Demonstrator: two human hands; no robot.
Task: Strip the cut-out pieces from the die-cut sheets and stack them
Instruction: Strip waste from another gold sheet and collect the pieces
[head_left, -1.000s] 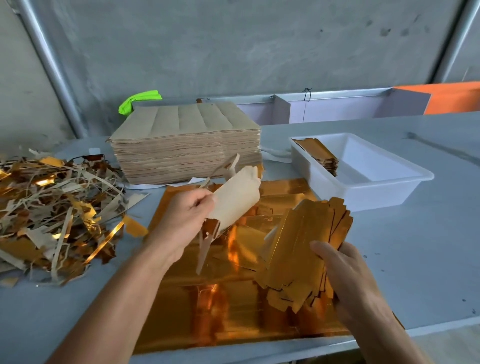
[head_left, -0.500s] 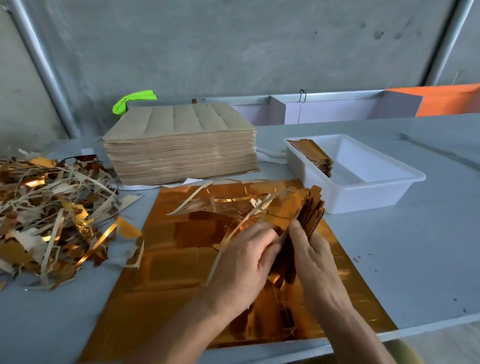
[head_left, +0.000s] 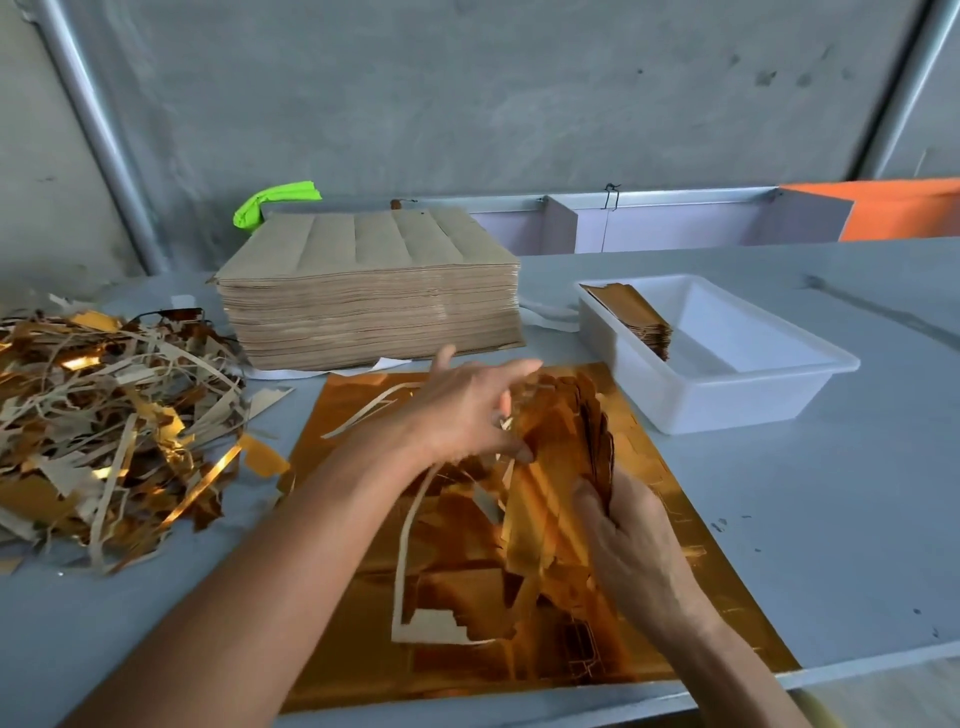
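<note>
View count: I have one camera, worn on the head; no second view to share the scene with.
Vantage: I look from above the near edge of the grey table (head_left: 831, 519), forward and down.
Facing: towards the concrete wall (head_left: 467, 104) behind the table's far edge.
Nearness: close; both forearms enter from the bottom edge, and the left hand (head_left: 462, 415) and right hand (head_left: 631, 545) sit mid-frame.
Framing: wide-angle; the scrap pile (head_left: 104, 431) is cut by the left edge, and the white tray (head_left: 727, 405) lies right of centre.
Tilt: the table's far edge slopes slightly.
</note>
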